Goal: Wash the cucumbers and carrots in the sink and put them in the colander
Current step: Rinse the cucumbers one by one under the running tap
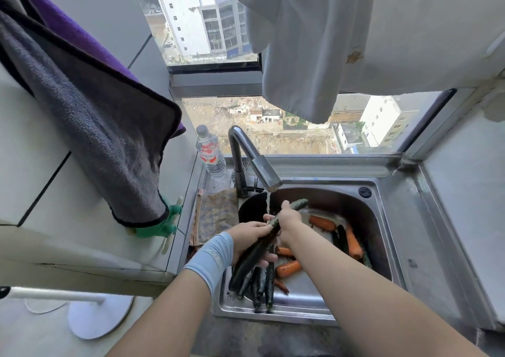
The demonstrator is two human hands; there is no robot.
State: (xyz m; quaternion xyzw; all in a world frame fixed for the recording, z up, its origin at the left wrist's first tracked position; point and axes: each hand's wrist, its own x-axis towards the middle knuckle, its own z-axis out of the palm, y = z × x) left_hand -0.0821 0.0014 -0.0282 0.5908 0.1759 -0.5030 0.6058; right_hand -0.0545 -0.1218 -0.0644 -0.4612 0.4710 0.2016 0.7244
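Green cucumber (255, 251) under the tap (266, 171), partly hidden inside curled left hand (247, 238) and right hand (289, 218).

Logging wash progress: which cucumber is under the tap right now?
The cucumber that the left hand and right hand grip, slanted under the running tap; the other cucumbers lie in the sink.

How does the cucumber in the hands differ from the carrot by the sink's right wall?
The cucumber is dark green, long and slim; the carrot is orange, shorter and thicker. The left hand and right hand hold the cucumber tilted under the running tap; the carrot lies loose in the sink, away from the water. Both are within the sink's rim.
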